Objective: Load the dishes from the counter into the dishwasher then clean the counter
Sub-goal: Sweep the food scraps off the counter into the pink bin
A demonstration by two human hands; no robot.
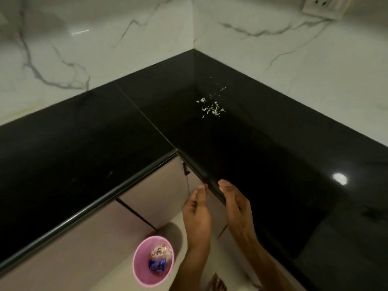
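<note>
Your left hand (196, 208) hung just below the inner corner of the black counter (262, 164), its fingers loosely bent with the thumb near the fingertips; whether anything was pinched there you could not tell from this view. Your right hand (235, 203) was beside it at three o'clock, fingers straight and together, holding nothing, its side at the counter's rounded front edge. The two hands were near each other but apart.

At about twelve o'clock from your hands, well back toward the wall corner, a scatter of pale crumbs (212, 106) lay on the counter's dark surface. No dishes showed on the stretch of counter in view.

At seven o'clock from your left hand, down on the floor, a pink bin (147, 278) stood upright with its mouth open. Inside it lay a blue wrapper (157, 265) and, just behind that, a pale crumpled lump (160, 251) with dark specks; what it was could not be made out.

Beige cabinet fronts (155, 198) ran under the counter, and white marble-veined wall panels (105, 49) rose behind it, with a socket plate (324, 6) at one o'clock.
</note>
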